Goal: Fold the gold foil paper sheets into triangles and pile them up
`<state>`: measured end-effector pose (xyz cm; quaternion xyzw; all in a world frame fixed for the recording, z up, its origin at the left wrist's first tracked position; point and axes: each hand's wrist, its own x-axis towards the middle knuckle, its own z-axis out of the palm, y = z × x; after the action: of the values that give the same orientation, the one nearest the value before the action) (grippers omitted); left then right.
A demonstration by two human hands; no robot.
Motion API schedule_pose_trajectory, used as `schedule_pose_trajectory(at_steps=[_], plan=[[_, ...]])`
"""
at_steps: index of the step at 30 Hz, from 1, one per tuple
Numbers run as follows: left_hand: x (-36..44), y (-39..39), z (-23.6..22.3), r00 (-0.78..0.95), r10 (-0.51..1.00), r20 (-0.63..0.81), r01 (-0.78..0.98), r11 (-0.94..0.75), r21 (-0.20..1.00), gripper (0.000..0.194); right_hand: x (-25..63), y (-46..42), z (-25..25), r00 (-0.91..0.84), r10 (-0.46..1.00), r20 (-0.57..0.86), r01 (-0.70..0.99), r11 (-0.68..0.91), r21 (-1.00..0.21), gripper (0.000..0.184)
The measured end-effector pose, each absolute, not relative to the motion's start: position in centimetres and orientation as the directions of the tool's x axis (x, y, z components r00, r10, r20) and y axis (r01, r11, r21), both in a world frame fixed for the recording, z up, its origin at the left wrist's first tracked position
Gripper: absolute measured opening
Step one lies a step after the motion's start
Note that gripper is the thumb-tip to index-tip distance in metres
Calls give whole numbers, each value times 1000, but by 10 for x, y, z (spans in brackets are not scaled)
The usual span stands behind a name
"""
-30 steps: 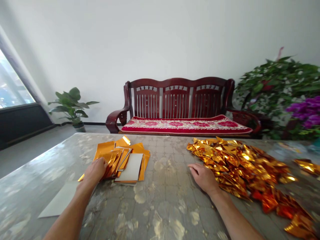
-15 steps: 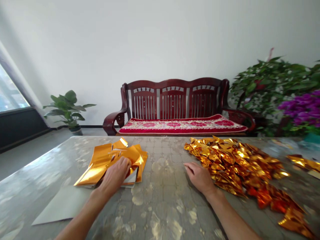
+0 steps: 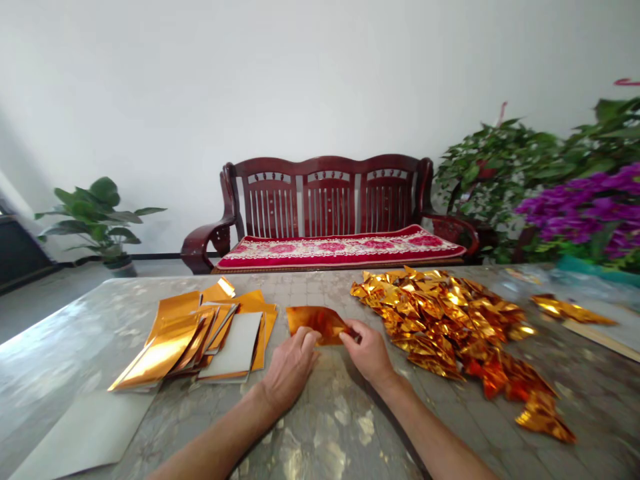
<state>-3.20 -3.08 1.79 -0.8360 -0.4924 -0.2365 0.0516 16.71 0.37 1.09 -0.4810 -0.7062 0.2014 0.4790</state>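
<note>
Between my hands is a single sheet of gold foil paper, slightly bent, just above or on the table. My left hand has its fingers closed on the sheet's near left edge. At the right end, my right hand pinches the paper between thumb and fingers. Left of my left hand lies a loose stack of gold foil sheets, some showing a pale grey back. A heap of folded gold foil pieces spreads out to the right of my right hand.
A plain grey sheet lies at the table's front left. More folded foil and clear plastic sit at the far right. Behind stand a wooden bench, a potted plant and purple flowers.
My left hand has moved right from the stack, and a gold sheet is now held between both hands. My right hand has closed on its right end. The view has turned slightly right.
</note>
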Motion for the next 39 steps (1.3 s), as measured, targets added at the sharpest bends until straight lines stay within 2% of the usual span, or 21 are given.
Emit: schedule_pose_trajectory(at_steps=[2, 4, 7, 10, 12, 14, 18, 21, 23, 29, 34, 36, 39], plan=[[-35, -32, 24, 305, 738, 602, 792, -548, 270, 44, 174, -1, 18, -104, 715, 692, 627, 587, -512, 28], [-38, -34, 30, 237, 670, 703, 731, -600, 325, 58, 179, -7, 24, -178, 574, 799, 723, 627, -289, 29], [-39, -34, 33, 242, 671, 701, 692, -626, 361, 64, 179, -15, 30, -356, 487, 798, 774, 632, -40, 28], [-38, -31, 24, 300, 752, 588, 698, -593, 402, 62, 175, -16, 31, -484, 530, 697, 776, 628, 61, 25], [-38, -29, 16, 331, 806, 491, 735, -546, 402, 62, 173, -14, 29, -533, 575, 620, 773, 629, 81, 21], [-38, -30, 12, 352, 836, 421, 790, -507, 346, 62, 171, -12, 27, -569, 608, 553, 767, 635, 91, 16], [-36, -35, 16, 405, 825, 394, 855, -494, 156, 50, 168, -11, 24, -597, 636, 490, 758, 646, 86, 11], [-36, -36, 20, 448, 808, 382, 847, -521, 108, 33, 167, -12, 23, -598, 630, 496, 743, 668, 46, 9], [-37, -33, 18, 440, 812, 384, 839, -524, 145, 28, 168, -11, 22, -614, 616, 494, 712, 702, 10, 12], [-46, -18, 3, 389, 843, 372, 782, -516, 351, 24, 176, -4, 15, -634, 635, 442, 688, 724, -53, 14], [-50, -12, -7, 305, 869, 390, 721, -478, 502, 24, 183, -1, 16, -535, 668, 516, 738, 667, -98, 22], [-50, -12, -6, 282, 879, 383, 728, -457, 512, 24, 184, 0, 16, -506, 680, 531, 757, 645, -104, 23], [-49, -14, -2, 323, 875, 361, 784, -461, 414, 25, 185, 1, 14, -548, 692, 471, 741, 662, -110, 24]])
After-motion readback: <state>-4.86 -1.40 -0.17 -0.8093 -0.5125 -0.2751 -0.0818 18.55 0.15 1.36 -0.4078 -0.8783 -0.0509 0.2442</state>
